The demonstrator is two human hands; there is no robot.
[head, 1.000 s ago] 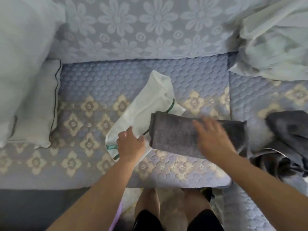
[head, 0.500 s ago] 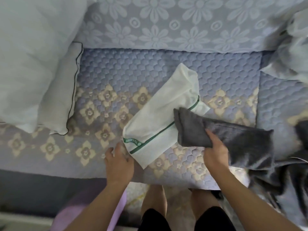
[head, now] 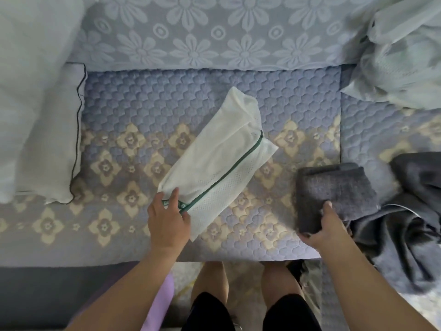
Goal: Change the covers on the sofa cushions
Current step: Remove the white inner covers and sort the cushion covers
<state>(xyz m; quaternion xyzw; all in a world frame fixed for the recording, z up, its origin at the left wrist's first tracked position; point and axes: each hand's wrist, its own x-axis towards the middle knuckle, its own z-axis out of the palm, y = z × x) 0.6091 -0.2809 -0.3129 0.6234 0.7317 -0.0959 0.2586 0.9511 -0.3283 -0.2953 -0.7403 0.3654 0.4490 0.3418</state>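
We locate the white mesh cover (head: 214, 168) at the centre of the sofa seat (head: 133, 120), its long axis running from 7 o'clock to 1 o'clock, with the green zipper (head: 229, 173) following the same line. Our left hand (head: 167, 220) is the nearer one: it sits at the cover's 7 o'clock end, thumb and fingers closed on the corner by the zipper's start. Our right hand (head: 324, 225), at 4 o'clock and well apart, grips the folded grey cover (head: 334, 192). More grey fabric (head: 410, 206) is heaped at 3 o'clock. A pale cushion (head: 47, 130) lies at 9 o'clock, and bundled pale cloth (head: 405, 58) at 2 o'clock against the floral backrest (head: 214, 37).
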